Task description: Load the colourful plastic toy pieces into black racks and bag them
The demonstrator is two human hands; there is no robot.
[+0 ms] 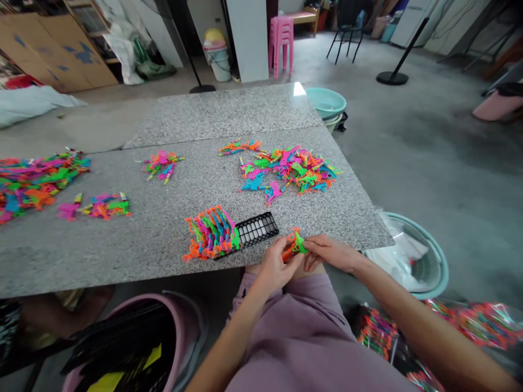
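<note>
At the table's front edge, my left hand (274, 268) is closed around small plastic toy guns (293, 246), orange with a green one at the right. My right hand (332, 252) pinches the green one from the right side. Just left of my hands lies a long black plastic rack (258, 230). Its left part carries a tight row of toy guns (211, 233) in orange, green, pink and blue, while its right part shows bare slots. Farther back on the table is a loose heap of similar toy guns (300, 169).
The speckled stone table (163, 245) has more toy guns (36, 182) piled at the far left and a small cluster (161, 163) nearer the middle. A pink tub (180, 326) of black racks stands below. At right are a teal basket (441, 267) and bagged colourful pieces (482, 324).
</note>
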